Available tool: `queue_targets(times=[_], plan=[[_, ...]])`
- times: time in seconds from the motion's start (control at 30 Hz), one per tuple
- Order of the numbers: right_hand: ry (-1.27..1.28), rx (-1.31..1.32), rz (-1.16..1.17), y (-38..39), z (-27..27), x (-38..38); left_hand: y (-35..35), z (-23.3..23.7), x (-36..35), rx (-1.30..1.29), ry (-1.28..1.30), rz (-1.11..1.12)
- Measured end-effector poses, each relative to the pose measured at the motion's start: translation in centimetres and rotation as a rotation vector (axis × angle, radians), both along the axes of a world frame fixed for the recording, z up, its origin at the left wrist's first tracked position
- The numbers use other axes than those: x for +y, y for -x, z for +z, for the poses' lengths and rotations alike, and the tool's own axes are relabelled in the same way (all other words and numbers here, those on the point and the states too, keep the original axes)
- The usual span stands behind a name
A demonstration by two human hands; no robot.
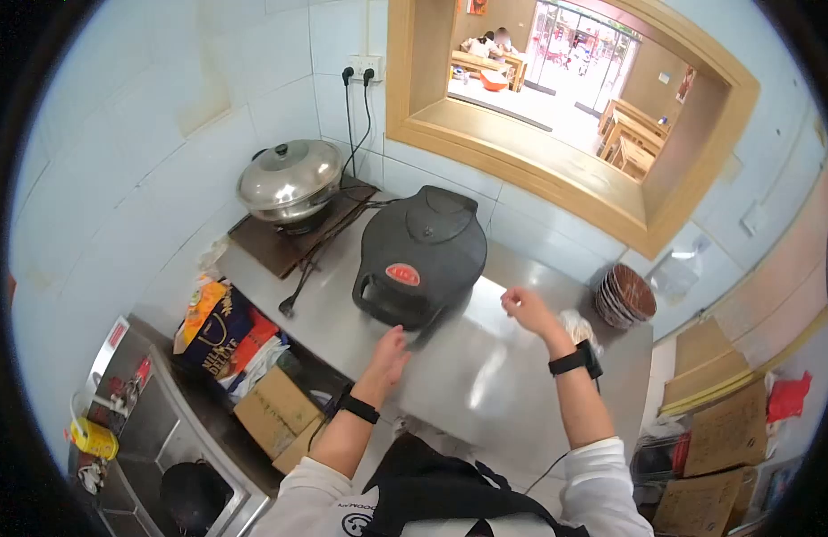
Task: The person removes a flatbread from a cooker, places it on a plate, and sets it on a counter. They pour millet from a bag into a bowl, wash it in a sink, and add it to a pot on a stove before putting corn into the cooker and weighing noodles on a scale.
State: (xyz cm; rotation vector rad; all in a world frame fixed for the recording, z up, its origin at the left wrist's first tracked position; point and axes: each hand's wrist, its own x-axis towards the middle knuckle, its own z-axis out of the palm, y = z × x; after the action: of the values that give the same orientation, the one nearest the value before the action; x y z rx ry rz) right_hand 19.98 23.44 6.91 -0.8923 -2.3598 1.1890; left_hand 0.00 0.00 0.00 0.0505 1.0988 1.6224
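Note:
A black electric baking pan (423,255) with a red oval label and a front handle stands on the steel table (486,358), its lid down. My left hand (389,360) is just in front of the pan's near edge, fingers stretched out and holding nothing. To the right of the pan, my right hand (529,313) hovers over the table with its fingers curled in, and no object shows in it. Both wrists wear black bands.
A lidded steel pot (290,179) stands on a dark board (262,246) at the back left, a loose plug (287,307) near it. Stacked bowls (625,295) sit at the right end. Behind is a wood-framed window (557,188). A cardboard box (278,407) lies at lower left.

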Motion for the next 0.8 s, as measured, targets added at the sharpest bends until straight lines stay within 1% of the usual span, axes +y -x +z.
queue_targets(times=[0.07,0.1,0.13,0.17,0.2,0.23,0.3,0.33,0.37,0.4,0.43,0.47,0.5,0.53,0.57,0.63,0.7,0.73,0.77,0.8], plan=[[0.058,-0.094,-0.03,-4.6,-1.4,-2.1,-4.7,-1.5,-1.3,0.054,0.192,0.065],[0.096,-0.04,-0.055,7.9,-1.3,4.7,8.9,1.1,6.1,0.164,0.193,0.066],[0.143,-0.124,-0.079,7.6,-1.7,5.3,8.4,0.4,6.8,0.117,0.217,0.09],[0.168,-0.154,-0.087,7.3,-2.5,6.0,7.9,-0.5,7.1,0.072,0.25,0.111],[0.193,-0.18,-0.088,6.6,-3.9,6.7,7.1,0.9,7.4,0.017,0.244,0.159],[0.222,-0.202,-0.083,6.1,-5.1,7.2,7.5,1.1,7.9,-0.004,0.28,0.15],[0.267,-0.293,-0.057,4.5,-7.7,7.3,7.1,0.7,7.3,-0.07,0.062,0.209],[0.22,-0.259,-0.063,4.3,-8.0,7.3,6.9,2.3,7.7,-0.121,0.117,0.325],[0.173,-0.221,-0.067,4.2,-8.5,7.2,6.5,3.9,7.2,-0.074,0.097,0.275],[0.153,-0.267,-0.068,4.6,-9.1,7.4,6.5,5.9,7.0,-0.018,0.068,0.228],[0.166,-0.272,-0.046,5.8,-8.9,7.7,6.7,8.4,7.3,0.067,-0.016,0.22],[0.044,-0.217,-0.034,7.3,-8.1,7.6,6.8,11.6,7.6,0.146,-0.092,0.207],[-0.067,-0.166,-0.022,8.6,-7.9,7.0,7.4,16.6,8.1,0.161,-0.231,0.174],[-0.092,-0.109,0.009,10.3,-8.2,7.1,8.0,19.7,9.2,0.226,-0.282,0.18],[-0.128,-0.041,0.034,12.7,-8.6,8.0,9.4,21.6,10.5,0.36,-0.402,0.086],[-0.378,0.153,-0.025,17.8,-9.8,9.9,11.2,24.4,14.3,0.348,-0.67,0.038],[-0.476,0.069,-0.109,22.3,-10.2,11.3,11.9,26.5,17.2,0.344,-0.676,-0.006],[-0.466,0.089,-0.117,24.2,-11.3,11.9,12.1,27.1,18.1,0.325,-0.685,-0.056],[-0.592,-0.093,-0.15,26.0,-12.1,12.2,12.0,27.3,18.6,0.343,-0.679,-0.075],[-0.712,-0.279,-0.185,27.5,-11.7,12.2,11.8,27.5,18.8,0.357,-0.672,-0.061]])
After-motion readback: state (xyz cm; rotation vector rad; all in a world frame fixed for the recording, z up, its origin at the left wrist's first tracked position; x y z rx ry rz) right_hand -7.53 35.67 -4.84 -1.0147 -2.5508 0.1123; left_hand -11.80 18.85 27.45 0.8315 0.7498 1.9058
